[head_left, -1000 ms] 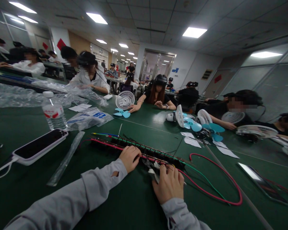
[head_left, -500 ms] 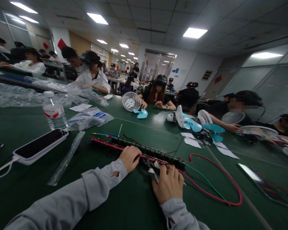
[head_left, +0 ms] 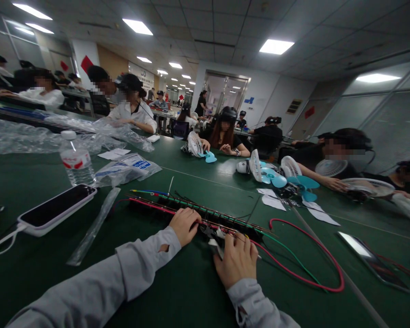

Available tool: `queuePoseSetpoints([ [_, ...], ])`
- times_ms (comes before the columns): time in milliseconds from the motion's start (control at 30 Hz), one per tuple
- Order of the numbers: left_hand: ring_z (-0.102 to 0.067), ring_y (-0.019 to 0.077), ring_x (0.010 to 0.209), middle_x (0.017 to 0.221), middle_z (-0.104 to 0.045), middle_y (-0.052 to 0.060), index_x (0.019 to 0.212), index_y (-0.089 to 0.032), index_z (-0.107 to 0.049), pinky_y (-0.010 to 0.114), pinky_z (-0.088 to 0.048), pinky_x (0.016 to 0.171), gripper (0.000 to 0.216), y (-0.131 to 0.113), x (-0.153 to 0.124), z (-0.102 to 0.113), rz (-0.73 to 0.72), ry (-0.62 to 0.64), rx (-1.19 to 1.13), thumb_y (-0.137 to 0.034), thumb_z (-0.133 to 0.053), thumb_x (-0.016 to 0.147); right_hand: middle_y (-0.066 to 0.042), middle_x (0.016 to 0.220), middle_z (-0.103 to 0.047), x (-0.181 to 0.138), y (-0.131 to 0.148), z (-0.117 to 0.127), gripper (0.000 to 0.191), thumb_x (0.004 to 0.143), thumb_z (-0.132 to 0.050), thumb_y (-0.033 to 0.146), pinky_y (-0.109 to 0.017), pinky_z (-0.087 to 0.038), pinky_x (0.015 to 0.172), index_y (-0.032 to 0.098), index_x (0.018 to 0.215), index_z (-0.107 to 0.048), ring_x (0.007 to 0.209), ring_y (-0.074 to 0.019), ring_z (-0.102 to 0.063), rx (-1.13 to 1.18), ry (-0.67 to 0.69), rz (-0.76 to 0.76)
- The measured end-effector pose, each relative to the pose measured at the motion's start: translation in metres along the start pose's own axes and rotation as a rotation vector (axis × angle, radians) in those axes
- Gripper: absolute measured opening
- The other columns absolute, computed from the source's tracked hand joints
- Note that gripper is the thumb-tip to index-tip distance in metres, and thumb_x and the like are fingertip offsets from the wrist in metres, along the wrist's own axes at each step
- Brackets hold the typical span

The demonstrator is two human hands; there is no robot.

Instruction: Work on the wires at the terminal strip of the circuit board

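A long black strip (head_left: 222, 217) with red, green and dark wires along it lies across the green table in front of me. My left hand (head_left: 185, 226) is closed over its near edge, fingers curled round the red wire (head_left: 152, 205) there. Just to the right, my right hand (head_left: 238, 260) is wrapped round a pair of cutting pliers (head_left: 210, 233) with dark jaws and pale handles. Those jaws point left, close to the strip's near edge and my left fingertips. What lies between them is too small to make out. A red cable loop (head_left: 341, 282) and a green wire (head_left: 295, 250) trail off rightward.
Left stand a water bottle (head_left: 77, 161), a phone (head_left: 58, 207) and a clear plastic strip (head_left: 94, 228). Another phone (head_left: 372, 259) lies right. Across the table, co-workers handle white fans (head_left: 194, 145); blue fan blades (head_left: 273, 177) and papers (head_left: 271, 200) lie there.
My right hand and the pliers have shifted slightly left. My left hand stays in place. Across the table, a co-worker has turned a white fan sideways.
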State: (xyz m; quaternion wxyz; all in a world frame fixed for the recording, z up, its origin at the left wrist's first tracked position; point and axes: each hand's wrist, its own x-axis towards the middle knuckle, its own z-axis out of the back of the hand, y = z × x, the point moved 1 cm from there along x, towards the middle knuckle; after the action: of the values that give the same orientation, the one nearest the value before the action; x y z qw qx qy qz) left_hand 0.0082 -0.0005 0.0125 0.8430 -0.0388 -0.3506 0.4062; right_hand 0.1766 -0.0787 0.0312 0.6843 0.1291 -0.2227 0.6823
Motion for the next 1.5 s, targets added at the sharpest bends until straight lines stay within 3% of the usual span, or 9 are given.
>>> queuePoseSetpoints([
  [433, -0.047, 0.0171, 0.085, 0.087, -0.057, 0.001, 0.084, -0.02, -0.052, 0.032, -0.033, 0.077, 0.011, 0.0, 0.0, 0.001, 0.007, 0.013, -0.009, -0.015, -0.047, 0.075, -0.01, 0.106, -0.05, 0.0, -0.001, -0.003, 0.04, 0.058, -0.06, 0.033, -0.04, -0.023, 0.089, 0.019, 0.095, -0.05, 0.099, -0.0274, -0.04, 0.0, 0.009, -0.004],
  [767, -0.047, 0.0176, 0.085, 0.086, -0.057, 0.002, 0.084, -0.02, -0.053, 0.033, -0.034, 0.077, 0.012, -0.001, 0.0, 0.002, 0.016, 0.01, 0.001, -0.015, -0.047, 0.075, -0.009, 0.103, -0.056, 0.002, -0.004, -0.002, 0.037, 0.064, -0.058, 0.033, -0.038, -0.027, 0.085, 0.018, 0.097, -0.05, 0.099, -0.027, -0.044, 0.015, 0.041, 0.08],
  [1167, -0.047, 0.0174, 0.085, 0.087, -0.057, 0.002, 0.084, -0.019, -0.052, 0.032, -0.034, 0.076, 0.011, 0.001, 0.0, 0.0, 0.003, 0.013, -0.009, -0.015, -0.047, 0.075, -0.007, 0.097, -0.059, 0.004, -0.008, 0.003, 0.026, 0.069, -0.054, 0.03, -0.032, -0.03, 0.08, 0.018, 0.093, -0.053, 0.09, -0.0219, -0.05, 0.037, 0.085, 0.134],
  [1500, -0.048, 0.018, 0.085, 0.087, -0.057, 0.003, 0.085, -0.019, -0.053, 0.033, -0.034, 0.076, 0.012, -0.003, 0.0, 0.003, 0.006, -0.002, -0.003, -0.018, -0.048, 0.074, -0.006, 0.089, -0.058, 0.002, -0.009, 0.0, 0.024, 0.07, -0.053, 0.029, -0.031, -0.03, 0.076, 0.019, 0.092, -0.05, 0.083, -0.0199, -0.051, 0.044, 0.032, 0.176],
])
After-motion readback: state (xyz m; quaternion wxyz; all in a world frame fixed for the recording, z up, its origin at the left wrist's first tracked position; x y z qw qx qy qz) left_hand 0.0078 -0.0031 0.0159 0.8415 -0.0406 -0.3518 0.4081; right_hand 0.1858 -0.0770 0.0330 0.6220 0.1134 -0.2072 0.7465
